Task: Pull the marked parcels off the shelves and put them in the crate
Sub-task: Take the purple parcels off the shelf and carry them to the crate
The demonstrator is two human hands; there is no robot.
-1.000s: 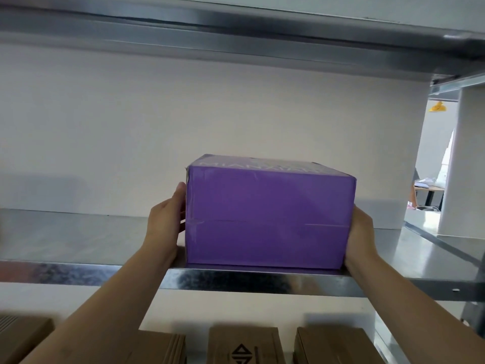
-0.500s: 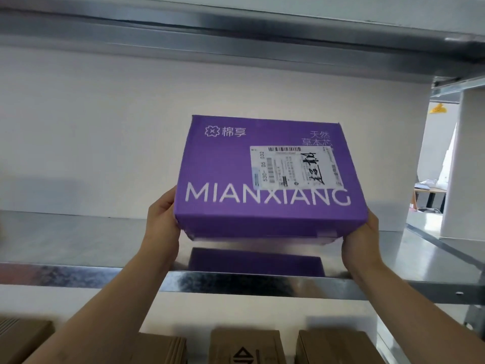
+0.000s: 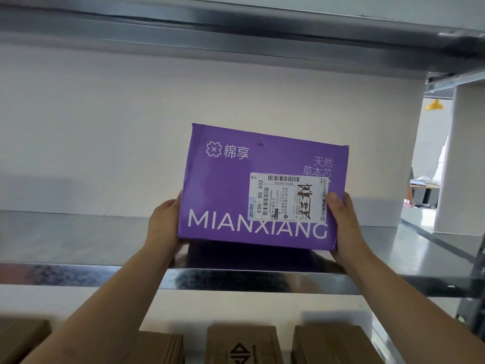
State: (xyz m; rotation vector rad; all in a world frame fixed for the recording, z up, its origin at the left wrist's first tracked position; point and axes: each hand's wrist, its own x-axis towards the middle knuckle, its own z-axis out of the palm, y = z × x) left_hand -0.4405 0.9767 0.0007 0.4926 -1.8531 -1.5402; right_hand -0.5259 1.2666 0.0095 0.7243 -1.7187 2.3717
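One purple parcel (image 3: 262, 187) tipped further, two hands (image 3: 162, 222) gripping.

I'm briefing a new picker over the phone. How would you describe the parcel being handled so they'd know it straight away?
Look at the metal shelf at chest height: above its front edge, the left hand and right hand hold a box tilted up. It is purple with white MIANXIANG lettering and a white shipping label, unlike the brown cartons below.
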